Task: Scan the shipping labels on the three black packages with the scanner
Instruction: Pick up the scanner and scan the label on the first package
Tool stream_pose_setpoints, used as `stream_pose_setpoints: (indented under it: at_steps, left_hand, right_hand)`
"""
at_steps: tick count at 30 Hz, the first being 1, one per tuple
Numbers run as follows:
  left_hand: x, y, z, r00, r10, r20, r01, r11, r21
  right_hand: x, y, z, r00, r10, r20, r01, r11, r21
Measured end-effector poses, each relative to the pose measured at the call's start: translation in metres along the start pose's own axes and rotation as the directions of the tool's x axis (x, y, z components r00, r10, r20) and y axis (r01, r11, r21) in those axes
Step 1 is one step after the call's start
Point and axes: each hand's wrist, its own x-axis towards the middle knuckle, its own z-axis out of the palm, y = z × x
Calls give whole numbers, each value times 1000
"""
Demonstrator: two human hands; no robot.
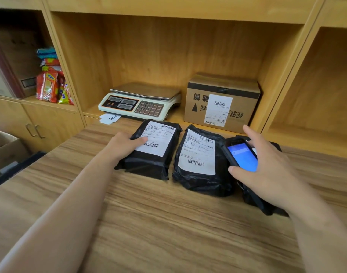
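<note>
Three black plastic-wrapped packages lie side by side on the wooden table (149, 223). The left package (149, 164) shows a white shipping label (158, 137) with barcodes; my left hand (125, 143) rests on its left edge, thumb on the label. The middle package (200, 178) lies untouched with its label (198, 152) facing up. The right package (275, 146) is mostly hidden behind my right hand (267, 170). That hand holds the black handheld scanner (241, 156) with its blue screen lit, above the right package, index finger raised.
Behind the packages, in a wooden shelf bay, stand a white weighing scale (139, 101) and a labelled cardboard box (221, 99). Paper slips (109, 118) lie by the scale. Snack packs (50, 83) fill the left shelf. A carton (5, 148) sits on the floor left.
</note>
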Motion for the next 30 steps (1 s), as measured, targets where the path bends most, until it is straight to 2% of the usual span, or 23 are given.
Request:
stream_pose_setpoints:
  at_steps: [8,12,17,23,30]
  left_hand:
    - [-4,6,2,997,-52,53,63,974,-218]
    - [-3,5,3,998,-66,7,66,958,-279]
    - [-8,13,-6,997,-78,18,79,929,-362]
    - [-16,28,-6,1000,-17,-10,11,905,-425]
    - [-25,47,-9,988,52,-147,-119,862,-493]
  right_hand:
    - [-1,-1,3,1000,8,16,-8,1000,5]
    - [-3,-4,1,1000,9,22,-9,1000,-4]
    - [-2,-3,2,1000,3,25,-3,1000,-8]
    - [-3,-4,4,999,-12,31,12,1000,-12]
    - [-5,-5,2,999,-30,27,30,999,-12]
